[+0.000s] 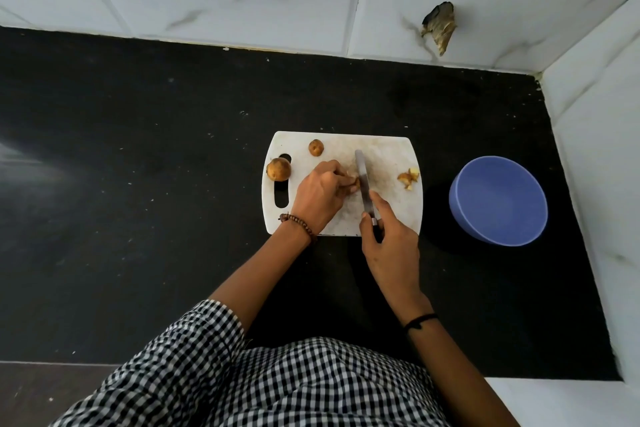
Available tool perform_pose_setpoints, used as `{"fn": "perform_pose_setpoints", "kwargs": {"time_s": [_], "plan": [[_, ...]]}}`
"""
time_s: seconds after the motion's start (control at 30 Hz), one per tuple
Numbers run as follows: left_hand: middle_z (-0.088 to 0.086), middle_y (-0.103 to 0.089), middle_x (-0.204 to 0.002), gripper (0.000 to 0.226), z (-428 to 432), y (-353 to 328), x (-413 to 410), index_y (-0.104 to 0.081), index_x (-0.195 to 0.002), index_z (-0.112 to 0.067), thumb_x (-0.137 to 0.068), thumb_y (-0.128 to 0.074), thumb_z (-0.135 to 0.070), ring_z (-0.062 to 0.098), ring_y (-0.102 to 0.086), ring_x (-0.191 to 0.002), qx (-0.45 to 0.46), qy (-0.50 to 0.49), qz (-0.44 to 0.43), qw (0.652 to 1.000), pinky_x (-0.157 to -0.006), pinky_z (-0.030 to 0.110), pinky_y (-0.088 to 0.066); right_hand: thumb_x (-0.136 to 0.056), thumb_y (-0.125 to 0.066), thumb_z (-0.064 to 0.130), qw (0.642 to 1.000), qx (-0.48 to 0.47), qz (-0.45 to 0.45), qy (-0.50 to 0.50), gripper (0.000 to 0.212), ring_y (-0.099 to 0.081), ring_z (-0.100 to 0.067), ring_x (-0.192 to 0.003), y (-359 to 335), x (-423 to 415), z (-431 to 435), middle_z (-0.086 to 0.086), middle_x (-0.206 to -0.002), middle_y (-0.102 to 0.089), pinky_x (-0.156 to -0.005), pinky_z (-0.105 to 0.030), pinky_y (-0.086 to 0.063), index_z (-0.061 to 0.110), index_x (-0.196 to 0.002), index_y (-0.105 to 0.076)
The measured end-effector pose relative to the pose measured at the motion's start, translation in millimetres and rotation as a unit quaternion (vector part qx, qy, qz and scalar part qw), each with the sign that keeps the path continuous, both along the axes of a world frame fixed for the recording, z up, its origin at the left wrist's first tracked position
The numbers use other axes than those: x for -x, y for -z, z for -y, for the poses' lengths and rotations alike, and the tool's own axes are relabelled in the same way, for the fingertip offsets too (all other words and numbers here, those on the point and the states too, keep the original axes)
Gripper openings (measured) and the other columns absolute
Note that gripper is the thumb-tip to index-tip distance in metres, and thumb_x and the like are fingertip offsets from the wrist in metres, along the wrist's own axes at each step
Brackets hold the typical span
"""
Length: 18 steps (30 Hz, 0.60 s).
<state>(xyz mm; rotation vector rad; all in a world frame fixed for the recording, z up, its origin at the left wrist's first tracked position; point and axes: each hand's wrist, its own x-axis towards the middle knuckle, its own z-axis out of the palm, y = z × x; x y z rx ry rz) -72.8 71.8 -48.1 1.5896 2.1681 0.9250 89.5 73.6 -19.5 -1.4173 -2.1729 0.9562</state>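
Black counter (138, 184) is carrying your cutting board (391, 156) | left hand (317, 196) is pinching potato piece (351, 184) mid-board | right hand (389, 246) is gripping knife (363, 180) against it | likely slicing; next: press straight down, fingertips clear.

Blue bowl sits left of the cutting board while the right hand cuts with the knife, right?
No. The head view shows the blue bowl right of the cutting board, not left. The right hand does hold the knife, blade down on the board.
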Motion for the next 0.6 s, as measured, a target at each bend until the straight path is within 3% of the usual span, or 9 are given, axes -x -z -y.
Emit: {"fn": "perform_pose_setpoints", "kwargs": {"time_s": [0.2, 0.6], "plan": [[0.003, -0.063, -0.092, 0.014, -1.1, 0.0, -0.4, -0.076, -0.097, -0.015, -0.084, -0.072, -0.015, 0.020, -0.060, -0.087, 0.001, 0.000, -0.023, 1.000, -0.064, 0.034, -0.055, -0.101, -0.053, 0.028, 1.000, -0.019, 0.012, 0.005, 0.047, -0.061, -0.009, -0.077, 1.1, 1.1, 3.6, 0.003, -0.090, -0.067, -0.073, -0.036, -0.058, 0.028, -0.148, -0.045], [0.005, -0.062, -0.093, 0.014, -3.2, 2.0, 0.0, -0.076, -0.097, -0.011, -0.084, -0.070, -0.013, 0.022, -0.059, -0.088, 0.008, 0.016, -0.045, 0.999, -0.064, 0.037, -0.055, -0.101, -0.054, 0.024, 1.000, -0.019, 0.012, -0.004, 0.047, -0.060, -0.009, -0.071, 6.5, 0.5, 6.8, 0.002, -0.083, -0.064, -0.066, -0.035, -0.058, 0.022, -0.148, -0.046]]}}
